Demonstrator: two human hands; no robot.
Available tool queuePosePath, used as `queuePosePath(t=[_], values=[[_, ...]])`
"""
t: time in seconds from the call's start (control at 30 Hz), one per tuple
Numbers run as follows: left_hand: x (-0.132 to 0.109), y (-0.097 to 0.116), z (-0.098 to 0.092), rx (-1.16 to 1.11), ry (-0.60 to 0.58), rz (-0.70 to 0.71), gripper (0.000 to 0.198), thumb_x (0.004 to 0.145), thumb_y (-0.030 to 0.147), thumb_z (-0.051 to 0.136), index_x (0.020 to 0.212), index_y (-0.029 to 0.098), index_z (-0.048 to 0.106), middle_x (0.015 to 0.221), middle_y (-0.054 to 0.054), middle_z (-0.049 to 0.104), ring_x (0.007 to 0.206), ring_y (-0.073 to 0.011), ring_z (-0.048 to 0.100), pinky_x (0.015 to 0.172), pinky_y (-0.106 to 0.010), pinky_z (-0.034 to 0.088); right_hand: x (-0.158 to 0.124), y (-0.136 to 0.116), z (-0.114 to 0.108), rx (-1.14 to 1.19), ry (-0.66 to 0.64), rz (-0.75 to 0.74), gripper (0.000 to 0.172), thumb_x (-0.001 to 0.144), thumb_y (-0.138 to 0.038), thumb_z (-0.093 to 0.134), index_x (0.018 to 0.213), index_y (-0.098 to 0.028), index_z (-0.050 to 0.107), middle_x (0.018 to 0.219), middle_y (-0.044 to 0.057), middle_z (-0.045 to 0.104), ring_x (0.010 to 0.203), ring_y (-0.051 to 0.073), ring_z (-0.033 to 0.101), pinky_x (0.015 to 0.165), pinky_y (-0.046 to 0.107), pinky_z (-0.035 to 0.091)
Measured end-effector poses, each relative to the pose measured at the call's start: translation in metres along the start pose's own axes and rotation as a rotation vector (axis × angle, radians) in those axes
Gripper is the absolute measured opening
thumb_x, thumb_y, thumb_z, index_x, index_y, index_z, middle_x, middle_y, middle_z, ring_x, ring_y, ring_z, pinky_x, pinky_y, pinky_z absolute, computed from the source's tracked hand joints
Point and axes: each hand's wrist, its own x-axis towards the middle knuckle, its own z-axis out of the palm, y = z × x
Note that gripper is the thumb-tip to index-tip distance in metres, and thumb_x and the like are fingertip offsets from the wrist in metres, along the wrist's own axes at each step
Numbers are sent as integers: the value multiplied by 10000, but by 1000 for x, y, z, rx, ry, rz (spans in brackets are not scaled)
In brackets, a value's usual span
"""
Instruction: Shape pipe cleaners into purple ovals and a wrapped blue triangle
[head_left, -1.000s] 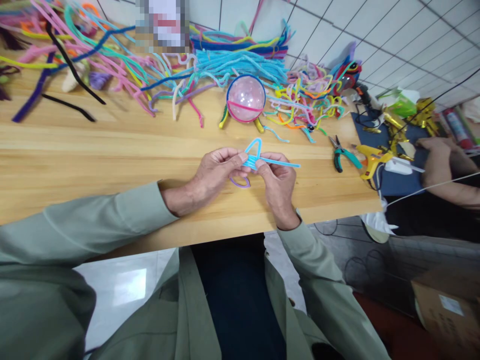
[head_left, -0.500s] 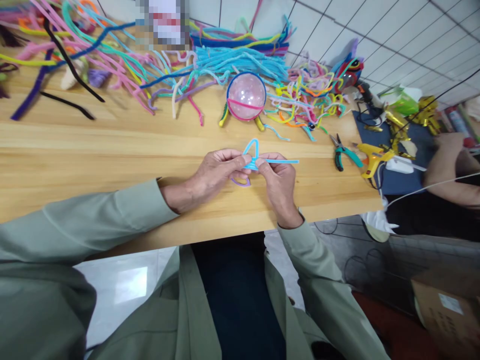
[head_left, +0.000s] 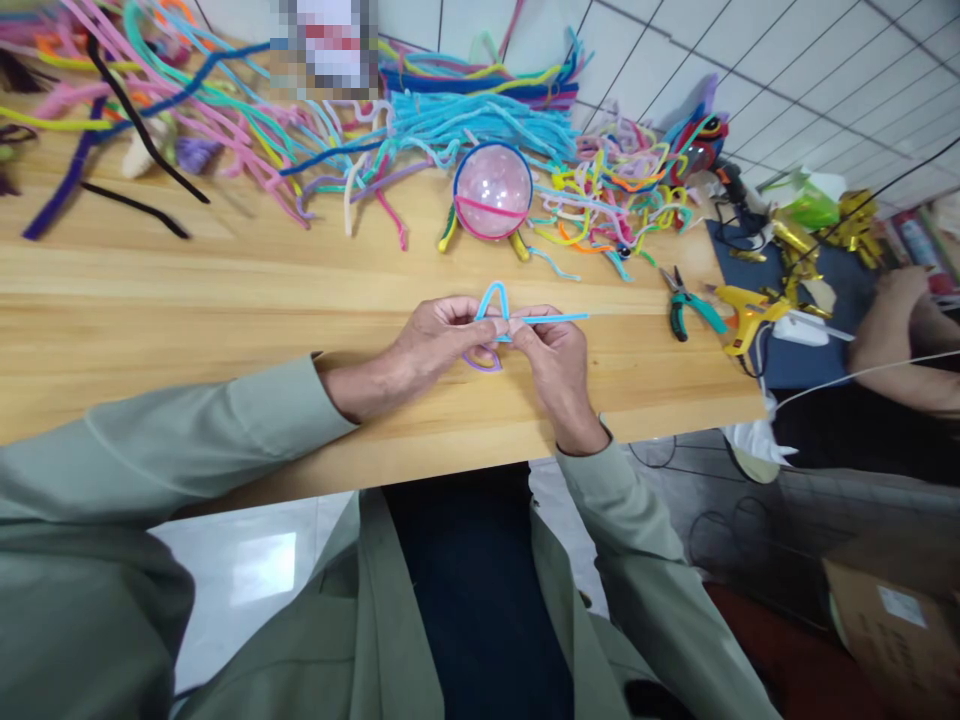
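Note:
A light-blue pipe cleaner is pinched between both hands, bent up into a pointed loop, with a straight end sticking out to the right. My left hand is closed on its left part, thumb and fingertips together. Close beside it, my right hand grips the other part, the thumbs nearly touching. Below the fingers a small purple loop shows; whether it is joined to the blue piece I cannot tell. Beyond the hands stands a clear ball with blue and pink edging and two yellow-green legs.
Piles of coloured pipe cleaners line the back of the wooden table. To the right lie pliers and a yellow glue gun with its cable. Another person's arm rests at the far right by a dark blue mat.
The pointed blue loop has shifted slightly left, and the straight end now reaches less far right. Both hands stay close together in nearly the same place.

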Motion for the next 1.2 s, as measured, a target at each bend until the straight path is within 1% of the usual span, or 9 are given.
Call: queuePosePath(t=[0.17, 0.37, 0.5, 0.6, 0.77, 0.93, 1.07, 1.2], values=[[1, -1, -2, 1, -26, 22, 499, 744, 579, 996, 900, 140, 820, 849, -45, 797, 711, -157, 748, 726, -292, 641, 0, 0, -2, 3, -2, 36, 362, 873, -608, 871, 873, -257, 784, 745, -29, 738, 711, 150, 676, 705, 308, 552], [3, -4, -3, 46, 6, 32, 458, 774, 540, 981, 909, 142, 799, 863, -47, 804, 693, -165, 767, 713, -299, 662, -1, 1, 0, -6, 22, 35, 408, 852, -666, 870, 850, -264, 802, 766, -14, 766, 704, 155, 681, 701, 315, 578], [4, -8, -4, 51, -5, 42, 374, 831, 483, 936, 920, 149, 795, 917, -55, 831, 734, -168, 783, 759, -307, 681, -1, 0, 0, -29, 48, 35, 409, 876, -655, 848, 812, -256, 784, 794, 1, 788, 723, 160, 695, 733, 328, 603], [4, -10, -4, 53, -3, 35, 357, 847, 474, 919, 932, 148, 802, 932, -60, 834, 762, -171, 788, 785, -316, 687, -1, -1, -1, -44, 59, 31, 415, 886, -641, 842, 777, -250, 758, 797, 6, 791, 738, 162, 703, 763, 337, 616], [4, -9, -4, 37, -9, 34, 375, 823, 487, 936, 918, 151, 799, 915, -50, 820, 769, -171, 782, 788, -319, 687, -2, -3, 1, -45, 77, 28, 424, 880, -648, 845, 764, -252, 749, 783, 0, 790, 732, 165, 706, 759, 343, 620], [2, -5, -1, 46, 7, 25, 412, 793, 515, 943, 894, 153, 776, 904, -53, 813, 766, -174, 775, 780, -323, 689, -3, -3, 3, -28, 91, 15, 407, 863, -627, 867, 751, -252, 757, 761, -9, 789, 716, 159, 699, 739, 332, 606], [-1, 0, 2, 59, 33, 30, 396, 774, 485, 942, 864, 163, 730, 874, -36, 788, 787, -179, 775, 757, -307, 685, -5, -2, 5, -47, 102, 2, 402, 869, -602, 865, 724, -247, 748, 740, -12, 779, 707, 154, 691, 721, 320, 586], [-2, 2, 4, 106, 89, 51, 341, 778, 433, 905, 845, 170, 698, 845, -19, 763, 806, -188, 776, 731, -293, 673, -8, -5, 6, -73, 95, -29, 355, 882, -575, 852, 743, -257, 777, 763, -12, 775, 732, 161, 694, 765, 335, 607]])
